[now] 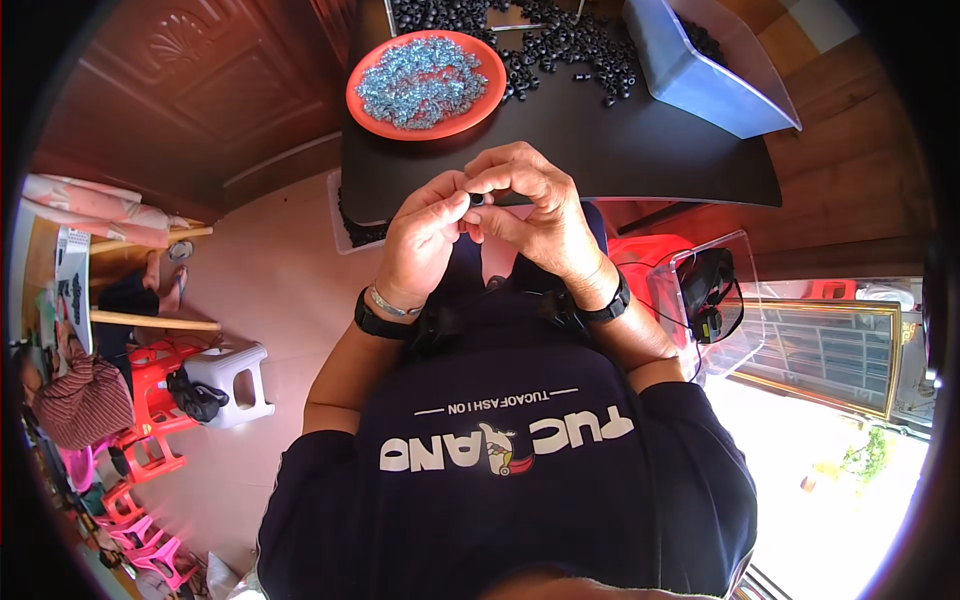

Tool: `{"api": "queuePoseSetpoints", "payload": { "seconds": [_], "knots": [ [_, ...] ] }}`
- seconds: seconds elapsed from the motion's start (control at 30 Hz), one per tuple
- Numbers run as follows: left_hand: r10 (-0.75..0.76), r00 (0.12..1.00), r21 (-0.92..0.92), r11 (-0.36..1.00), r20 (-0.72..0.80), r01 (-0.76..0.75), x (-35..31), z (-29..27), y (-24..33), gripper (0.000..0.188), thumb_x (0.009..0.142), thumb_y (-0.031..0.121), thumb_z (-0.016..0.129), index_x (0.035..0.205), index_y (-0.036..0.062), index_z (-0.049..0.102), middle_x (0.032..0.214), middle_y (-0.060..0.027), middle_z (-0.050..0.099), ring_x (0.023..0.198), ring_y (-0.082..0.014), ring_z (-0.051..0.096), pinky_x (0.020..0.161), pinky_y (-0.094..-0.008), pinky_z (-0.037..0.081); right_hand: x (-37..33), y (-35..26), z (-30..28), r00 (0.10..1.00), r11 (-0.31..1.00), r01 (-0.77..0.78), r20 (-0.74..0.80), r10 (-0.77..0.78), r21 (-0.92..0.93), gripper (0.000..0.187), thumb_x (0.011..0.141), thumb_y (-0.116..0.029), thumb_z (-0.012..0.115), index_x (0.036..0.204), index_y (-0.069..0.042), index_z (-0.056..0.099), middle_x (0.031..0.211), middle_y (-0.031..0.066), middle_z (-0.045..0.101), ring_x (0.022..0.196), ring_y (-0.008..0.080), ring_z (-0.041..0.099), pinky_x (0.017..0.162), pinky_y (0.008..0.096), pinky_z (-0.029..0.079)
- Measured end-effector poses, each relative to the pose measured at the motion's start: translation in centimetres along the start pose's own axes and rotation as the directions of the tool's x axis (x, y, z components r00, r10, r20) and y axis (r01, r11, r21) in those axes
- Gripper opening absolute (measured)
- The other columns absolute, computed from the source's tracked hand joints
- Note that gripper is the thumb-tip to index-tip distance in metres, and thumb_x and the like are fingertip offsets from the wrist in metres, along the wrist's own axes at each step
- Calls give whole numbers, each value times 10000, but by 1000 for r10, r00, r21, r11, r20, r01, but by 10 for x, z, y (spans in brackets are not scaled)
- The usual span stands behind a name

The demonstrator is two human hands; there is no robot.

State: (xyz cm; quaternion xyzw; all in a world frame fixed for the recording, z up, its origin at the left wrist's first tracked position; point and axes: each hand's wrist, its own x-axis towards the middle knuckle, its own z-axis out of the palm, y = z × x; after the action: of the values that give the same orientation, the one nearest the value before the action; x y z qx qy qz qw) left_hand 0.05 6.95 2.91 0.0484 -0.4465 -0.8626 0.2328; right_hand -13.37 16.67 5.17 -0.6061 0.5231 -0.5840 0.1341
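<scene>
My left hand (422, 232) and my right hand (540, 212) meet in front of the table's near edge. Between their fingertips is a small black round part (477, 199), pinched from both sides. Its far side is covered by my fingers, and whether anything sits inside it I cannot make out. Just beyond my hands, an orange plate (490, 112) bears a heap of small shiny silvery pieces (420, 80). Many loose black parts (570, 50), similar in look, lie spread across the far side of the black table (660, 150).
A grey-blue bin (690, 85) with black parts inside stands tilted at the table's right. Below the left edge is a clear container (340, 215) with more black pieces. A clear box (750, 340) holds black gear at right. Another person (85, 395) sits at far left near stools (240, 380).
</scene>
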Motion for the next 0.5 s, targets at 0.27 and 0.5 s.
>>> {"api": "queuePoseSetpoints", "payload": {
  "seconds": [0.27,0.5],
  "knots": [
    [4,1000,1,1000,2,-4,0,-2,0,267,939,229,461,967,-15,566,848,-35,538,762,-106,496,700,-248,405,1,-9,1,1000,999,-19,13,20,-51,299,708,-17,767,992,-50,680,1016,103,638,927,207,617,801,325,511],
    [11,1000,-1,1000,24,-11,1,-10,-7,274,940,224,455,995,-24,557,842,-44,548,765,-127,523,705,-251,418,3,-2,4,988,951,126,-49,-146,-284,279,666,-90,805,911,-70,673,905,79,656,834,238,639,703,336,526]
  ]
}}
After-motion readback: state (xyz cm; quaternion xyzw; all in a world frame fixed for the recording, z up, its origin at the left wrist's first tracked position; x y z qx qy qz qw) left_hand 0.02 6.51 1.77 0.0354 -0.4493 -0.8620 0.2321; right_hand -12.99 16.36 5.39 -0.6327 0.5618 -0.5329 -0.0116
